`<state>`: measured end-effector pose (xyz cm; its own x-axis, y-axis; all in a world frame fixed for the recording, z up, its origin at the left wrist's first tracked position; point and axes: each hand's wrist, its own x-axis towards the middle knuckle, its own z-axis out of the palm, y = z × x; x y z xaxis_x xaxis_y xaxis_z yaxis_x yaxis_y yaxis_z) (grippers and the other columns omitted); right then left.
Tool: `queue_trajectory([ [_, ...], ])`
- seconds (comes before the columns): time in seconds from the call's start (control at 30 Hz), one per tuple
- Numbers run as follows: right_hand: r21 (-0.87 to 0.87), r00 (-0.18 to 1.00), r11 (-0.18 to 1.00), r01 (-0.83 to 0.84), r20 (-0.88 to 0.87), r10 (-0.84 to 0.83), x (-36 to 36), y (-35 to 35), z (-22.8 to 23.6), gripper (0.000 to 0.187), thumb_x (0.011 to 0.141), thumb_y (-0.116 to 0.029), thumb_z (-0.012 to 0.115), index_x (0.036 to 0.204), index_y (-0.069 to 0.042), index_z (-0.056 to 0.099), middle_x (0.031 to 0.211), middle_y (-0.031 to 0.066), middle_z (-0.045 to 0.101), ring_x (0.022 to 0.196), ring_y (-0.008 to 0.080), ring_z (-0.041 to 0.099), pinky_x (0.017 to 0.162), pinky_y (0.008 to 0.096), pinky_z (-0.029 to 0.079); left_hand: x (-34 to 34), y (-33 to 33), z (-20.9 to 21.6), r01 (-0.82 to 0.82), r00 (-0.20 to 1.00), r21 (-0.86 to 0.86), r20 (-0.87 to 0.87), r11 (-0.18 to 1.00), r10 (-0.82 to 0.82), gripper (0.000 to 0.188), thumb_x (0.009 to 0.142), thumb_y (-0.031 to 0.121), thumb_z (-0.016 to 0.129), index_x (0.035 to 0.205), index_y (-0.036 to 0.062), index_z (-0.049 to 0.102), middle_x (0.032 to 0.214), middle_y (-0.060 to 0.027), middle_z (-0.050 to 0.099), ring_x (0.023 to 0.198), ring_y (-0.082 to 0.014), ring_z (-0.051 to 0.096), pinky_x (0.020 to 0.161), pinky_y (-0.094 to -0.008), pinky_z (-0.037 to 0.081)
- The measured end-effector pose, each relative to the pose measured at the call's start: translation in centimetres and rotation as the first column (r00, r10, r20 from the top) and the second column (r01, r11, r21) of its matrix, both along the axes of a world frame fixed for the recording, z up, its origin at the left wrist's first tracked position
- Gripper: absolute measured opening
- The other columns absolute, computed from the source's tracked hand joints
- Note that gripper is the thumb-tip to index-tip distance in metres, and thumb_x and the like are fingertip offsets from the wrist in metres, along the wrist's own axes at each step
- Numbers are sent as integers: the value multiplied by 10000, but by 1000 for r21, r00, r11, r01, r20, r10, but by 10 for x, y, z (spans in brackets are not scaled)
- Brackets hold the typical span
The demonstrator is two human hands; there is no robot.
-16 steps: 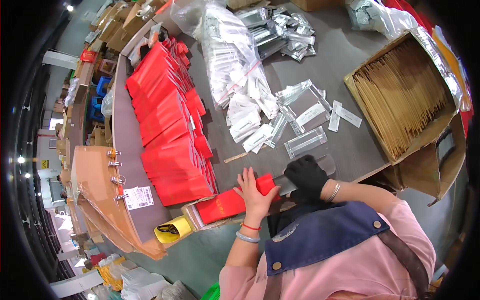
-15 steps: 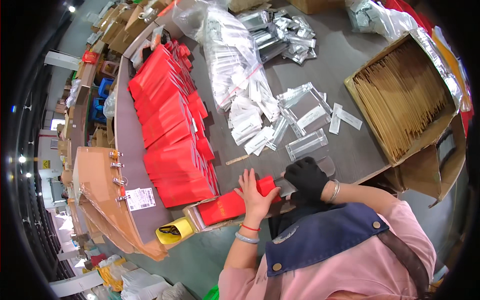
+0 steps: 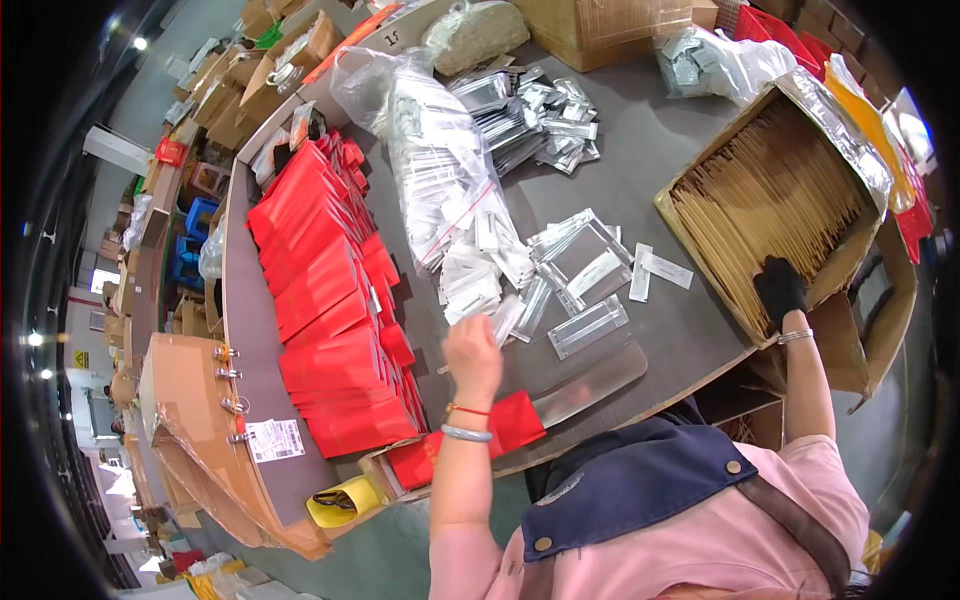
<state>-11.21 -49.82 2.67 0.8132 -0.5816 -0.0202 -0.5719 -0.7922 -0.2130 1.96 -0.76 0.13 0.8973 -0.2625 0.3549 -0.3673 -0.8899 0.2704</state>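
Note:
My bare left hand (image 3: 473,355), with a red cord and a pale bangle at the wrist, hovers beside the heap of small white packets (image 3: 470,288). Its fingers look curled in but are blurred; anything inside them is hidden. Under that forearm a red paper sleeve (image 3: 515,420) lies along the table's near edge. A see-through strip with a rounded end (image 3: 598,385) sticks out of its right end. At the far right, my black-gloved right hand (image 3: 780,292) touches the near end of the tightly packed brown card pieces (image 3: 770,205) in a carton; its fingertips cannot be made out.
Overlapping red sleeves (image 3: 330,310) line the left side. Clear plastic cases (image 3: 590,327) and a bag of white packets (image 3: 435,150) occupy the middle. The open carton (image 3: 690,245) stands right. A yellow holder (image 3: 345,502) hangs at the near left edge.
My left hand has lifted off the red sleeve and moved toward the white packets. The gloved right hand has left the see-through strip and moved right to the carton. The view has shifted.

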Motion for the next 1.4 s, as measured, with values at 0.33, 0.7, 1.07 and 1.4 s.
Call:
queue_trajectory([
  [0.33, 111, 968, 983, 147, 186, -166, -3, 5, -18, 301, 928, -183, 544, 1172, -24, 620, 1215, 202, 610, 1142, 378, 557, 982, 417, 439, -32, -87, 5, 224, 896, -92, -372, 970, -242, 365, 667, 215, 827, 957, 112, 631, 1014, -86, 561, 1009, -319, 512, 850, -432, 416],
  [0.7, 233, 838, 843, -485, 399, 372, 8, 106, 71, 212, 896, -113, 594, 1090, -49, 648, 882, 162, 592, 878, 341, 595, 779, 391, 473, -65, -55, 54, 24, 657, -437, -671, 899, -344, 294, 699, 152, 823, 888, 43, 627, 741, -115, 655, 673, -273, 643, 654, -367, 521],
  [1.07, 246, 484, 447, -860, 118, 867, 9, 186, -12, 213, 835, -245, 635, 1030, -163, 657, 854, 134, 624, 832, 333, 625, 695, 411, 507, -132, 4, 42, 164, 897, -82, -402, 983, -183, 672, 586, 217, 860, 1184, 26, 619, 1206, -95, 562, 1159, -336, 463, 1000, -450, 369],
  [1.4, 540, 775, 561, -628, 362, 519, 8, 216, -59, 170, 756, -130, 700, 883, -48, 622, 897, 183, 611, 841, 371, 602, 753, 425, 491, -118, -33, 34, 230, 904, -68, -355, 971, -239, 780, 556, 149, 875, 1263, 63, 558, 1217, -92, 543, 1125, -325, 486, 959, -458, 399],
])
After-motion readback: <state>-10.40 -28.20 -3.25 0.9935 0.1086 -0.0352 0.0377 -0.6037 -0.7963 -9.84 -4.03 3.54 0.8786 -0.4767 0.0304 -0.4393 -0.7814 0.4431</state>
